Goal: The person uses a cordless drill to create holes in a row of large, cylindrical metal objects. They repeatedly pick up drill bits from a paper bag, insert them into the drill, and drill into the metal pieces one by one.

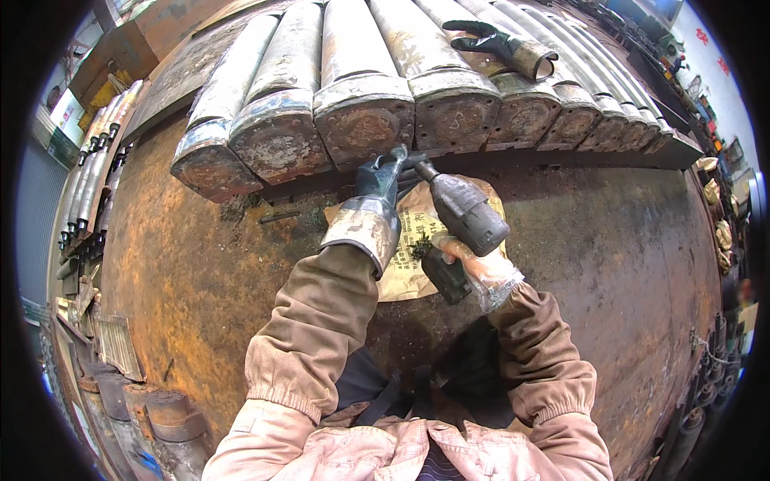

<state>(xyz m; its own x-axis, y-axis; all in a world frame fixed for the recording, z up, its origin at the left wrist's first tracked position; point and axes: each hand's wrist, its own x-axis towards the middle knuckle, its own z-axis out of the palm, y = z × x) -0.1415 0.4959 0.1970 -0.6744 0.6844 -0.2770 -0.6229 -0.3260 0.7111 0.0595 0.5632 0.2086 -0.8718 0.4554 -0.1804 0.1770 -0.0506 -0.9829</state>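
My right hand point(486, 268), in a thin clear plastic glove, grips the handle of a dark cordless impact wrench point(468, 212). The wrench's nose points up and left toward the end of a large grey metal cylinder. My left hand point(377, 183), in a dark coated work glove with a pale cuff, is up against the rusty square end block point(365, 128) of that cylinder. Its fingers are closed beside the wrench's nose; what they hold is too small to make out. Beneath both hands lies a yellowish printed paper sack point(401, 276), with dark small bits point(419, 247) on it.
Several similar cylinders point(357, 40) lie side by side across the far side of the rusty steel table point(176, 264). A spare dark glove point(501, 48) rests on top of them. Left of the sack is a thin metal rod point(279, 216). Rusty cylindrical parts point(172, 417) stand at lower left.
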